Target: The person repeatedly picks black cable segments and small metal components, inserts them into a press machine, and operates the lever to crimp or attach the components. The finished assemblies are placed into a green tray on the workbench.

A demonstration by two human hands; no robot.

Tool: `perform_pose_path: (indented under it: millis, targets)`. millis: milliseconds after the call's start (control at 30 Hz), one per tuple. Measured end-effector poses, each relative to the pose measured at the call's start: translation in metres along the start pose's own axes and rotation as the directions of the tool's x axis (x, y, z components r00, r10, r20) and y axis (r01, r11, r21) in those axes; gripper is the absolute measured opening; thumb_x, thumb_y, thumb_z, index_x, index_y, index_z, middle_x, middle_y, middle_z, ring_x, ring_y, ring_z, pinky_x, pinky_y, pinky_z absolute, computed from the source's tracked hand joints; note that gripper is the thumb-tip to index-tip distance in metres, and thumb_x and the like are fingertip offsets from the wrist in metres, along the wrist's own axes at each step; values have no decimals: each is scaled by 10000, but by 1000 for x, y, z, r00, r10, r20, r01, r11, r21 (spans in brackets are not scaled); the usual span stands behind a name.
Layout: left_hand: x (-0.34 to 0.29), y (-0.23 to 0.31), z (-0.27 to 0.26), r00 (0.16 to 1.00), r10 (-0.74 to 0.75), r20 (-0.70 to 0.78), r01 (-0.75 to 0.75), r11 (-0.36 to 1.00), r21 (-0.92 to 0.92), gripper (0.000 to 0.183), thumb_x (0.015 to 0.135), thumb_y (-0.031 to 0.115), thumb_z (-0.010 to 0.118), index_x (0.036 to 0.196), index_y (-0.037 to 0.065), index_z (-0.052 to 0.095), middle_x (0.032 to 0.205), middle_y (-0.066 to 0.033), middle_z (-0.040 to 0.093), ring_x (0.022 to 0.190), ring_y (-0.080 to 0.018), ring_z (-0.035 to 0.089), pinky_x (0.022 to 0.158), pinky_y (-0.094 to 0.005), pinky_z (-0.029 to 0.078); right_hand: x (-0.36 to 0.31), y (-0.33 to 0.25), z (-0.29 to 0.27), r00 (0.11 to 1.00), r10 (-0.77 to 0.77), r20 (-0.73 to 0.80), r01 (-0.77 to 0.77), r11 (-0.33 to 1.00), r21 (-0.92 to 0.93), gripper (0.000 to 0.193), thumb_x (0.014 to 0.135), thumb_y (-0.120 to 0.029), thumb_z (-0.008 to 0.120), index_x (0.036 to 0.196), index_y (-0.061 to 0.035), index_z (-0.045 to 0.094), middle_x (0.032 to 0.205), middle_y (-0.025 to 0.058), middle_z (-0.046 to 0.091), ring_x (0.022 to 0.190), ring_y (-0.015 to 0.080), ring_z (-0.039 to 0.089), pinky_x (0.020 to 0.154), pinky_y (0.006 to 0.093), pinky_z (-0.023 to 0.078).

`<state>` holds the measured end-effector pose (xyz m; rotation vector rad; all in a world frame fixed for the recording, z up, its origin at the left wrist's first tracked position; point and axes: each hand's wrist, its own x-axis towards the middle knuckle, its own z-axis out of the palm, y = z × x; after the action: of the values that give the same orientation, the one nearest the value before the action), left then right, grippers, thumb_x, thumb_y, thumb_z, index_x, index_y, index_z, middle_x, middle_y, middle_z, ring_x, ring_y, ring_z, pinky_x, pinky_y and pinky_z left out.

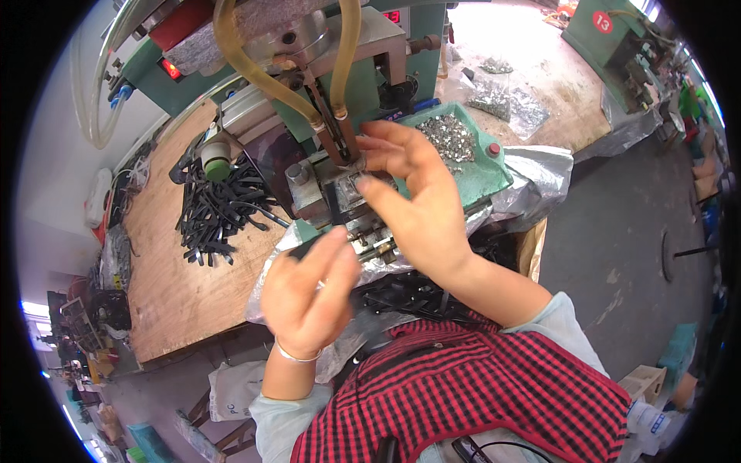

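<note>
A bench machine holds two copper-coloured electrode bars (334,143), fed by yellowish hoses, above a small metal fixture (309,202). A narrow black strap (333,202) hangs over the fixture's front edge and runs down to the fingertips of my left hand (312,289). That hand is blurred, its fingers closed at the strap's lower end. My right hand (421,204) reaches in from the right beside the electrodes. Its thumb is near the fixture and stands apart from the other fingers; nothing shows between them.
A pile of black straps (224,204) lies on the wooden table at left, near a green-ended cylinder (216,163). Right of the machine, a green tray (482,174) contains small metal pieces. Behind it are clear bags of parts (502,104). More black straps (409,297) lie before my apron.
</note>
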<state>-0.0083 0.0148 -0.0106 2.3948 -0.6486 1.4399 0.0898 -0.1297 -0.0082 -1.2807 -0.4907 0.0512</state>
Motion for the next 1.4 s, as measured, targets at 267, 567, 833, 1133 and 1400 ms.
perform_pose_path:
  millis: [267, 567, 833, 1133, 1400]
  targets:
    - [-7, -14, 43, 985, 172, 25, -170, 984, -42, 232, 719, 40, 807, 947, 67, 774, 1054, -124, 776, 568, -95, 550, 491, -232, 387, 31, 23, -74, 988, -117, -98, 74, 927, -367, 501, 890, -3, 706, 1383, -36, 625, 1289, 124, 697, 1245, 219, 637, 1099, 354, 476]
    - [-6, -11, 42, 993, 109, 50, -104, 991, -90, 286, 746, 10, 838, 1014, 79, 770, 1044, -133, 783, 579, -150, 623, 478, -271, 443, 5, 83, -141, 988, -142, -64, 18, 507, -862, 195, 834, -59, 759, 1025, -94, 778, 1042, 96, 707, 1041, 311, 655, 919, 413, 521]
    - [-32, 18, 24, 984, -171, 41, 175, 974, -144, 348, 771, 45, 858, 1106, 73, 772, 1194, -115, 770, 664, -162, 655, 566, -288, 488, 4, 89, -119, 970, -241, 17, 85, 276, -957, 112, 792, -136, 816, 865, -98, 740, 986, 94, 662, 1039, 341, 622, 887, 474, 505]
    - [-51, -21, -82, 843, -453, -288, 505, 852, 138, 152, 942, -131, 663, 1048, -36, 715, 977, -169, 746, 779, -226, 693, 733, -329, 555, -3, 86, -126, 924, -240, -299, -113, 577, -809, 98, 893, -144, 780, 950, -71, 748, 855, 102, 759, 823, 281, 740, 769, 396, 553]
    - [-122, -151, -4, 629, -777, 31, 505, 438, 744, 365, 839, 430, 836, 806, 69, 793, 933, -112, 670, 932, -331, 640, 823, -463, 505, 1, 82, -139, 975, -140, -174, -72, 540, -839, 77, 849, -105, 771, 921, -79, 767, 901, 106, 740, 890, 312, 711, 825, 417, 542]
